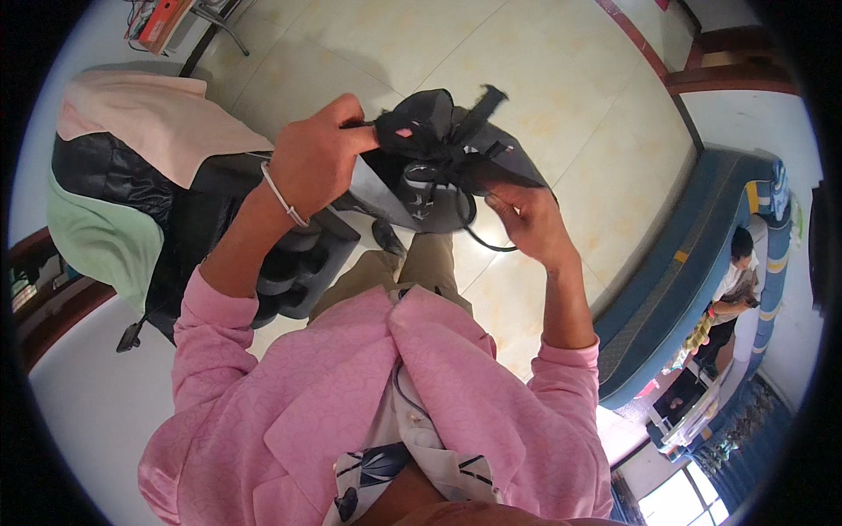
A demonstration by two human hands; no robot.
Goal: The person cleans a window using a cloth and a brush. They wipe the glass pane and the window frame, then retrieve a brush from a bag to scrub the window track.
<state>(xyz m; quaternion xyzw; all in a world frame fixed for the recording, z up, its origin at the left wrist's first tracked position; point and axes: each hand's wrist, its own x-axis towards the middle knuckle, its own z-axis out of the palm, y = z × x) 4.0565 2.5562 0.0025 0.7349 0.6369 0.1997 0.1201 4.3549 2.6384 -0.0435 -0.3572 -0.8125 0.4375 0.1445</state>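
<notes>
A black and grey fabric article, apparently a hat (431,204), is held up in front of me at about waist height. A black bow (450,148) with frayed ends lies across its upper side. A thin black cord (483,244) loops down from it near my right hand. My left hand (322,158), with a pale bangle at the wrist, pinches the black fabric at the left end of the bow. On the lower right edge, the thumb and fingers of my right hand (529,220) grip the grey fabric. My right fingertips are partly hidden under it.
At left stands a black padded chair (217,217) draped with a pink cloth (145,118) and a green cloth (99,230). To the right is a blue sofa (664,263) with a person (740,269) seated there. An orange box (158,26) rests at upper left. Pale tiles (559,85) cover the floor.
</notes>
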